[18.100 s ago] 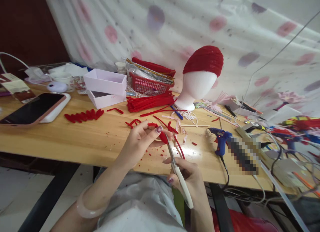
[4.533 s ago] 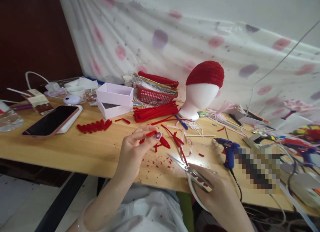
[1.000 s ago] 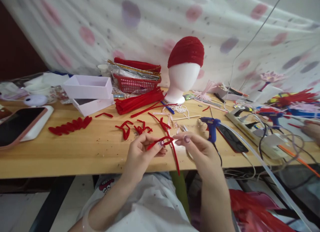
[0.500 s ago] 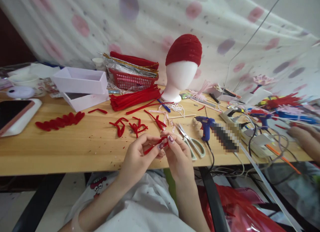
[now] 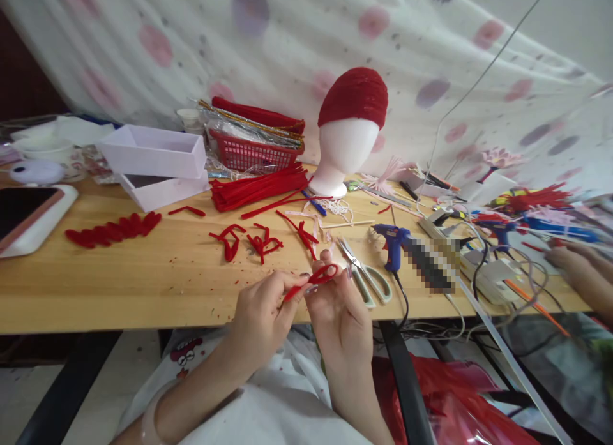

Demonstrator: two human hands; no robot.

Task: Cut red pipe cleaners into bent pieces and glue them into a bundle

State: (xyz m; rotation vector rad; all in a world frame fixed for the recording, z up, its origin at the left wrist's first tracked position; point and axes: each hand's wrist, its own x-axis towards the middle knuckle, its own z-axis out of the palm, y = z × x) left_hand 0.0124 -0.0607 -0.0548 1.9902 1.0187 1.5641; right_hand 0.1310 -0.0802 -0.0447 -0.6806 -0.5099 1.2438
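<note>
My left hand (image 5: 268, 304) is closed in a pinch on a red pipe cleaner (image 5: 320, 278), which is bent into a narrow loop. The loop points to the right, its tail coming out below my left fingers. My right hand (image 5: 340, 304) is turned palm up behind the loop, fingers loosely apart, thumb close to the loop's end. Beyond my hands lie bent red pipe cleaner pieces (image 5: 265, 243). Scissors (image 5: 364, 272) lie partly spread just right of my right hand. A row of fuzzy red petal-like pieces (image 5: 113, 230) is at the left.
A foam head (image 5: 348, 145) wearing a red cap stands at the back, near a bundle of red pipe cleaners (image 5: 258, 188) and a red basket (image 5: 256, 154). White boxes (image 5: 153, 152) stand left. A blue glue gun (image 5: 393, 246), cables and another person's hand (image 5: 567, 256) are right.
My right hand has turned palm up and loosened from its pinch. The pipe cleaner loop, hidden between my fingers before, now shows, with my left hand still gripping it.
</note>
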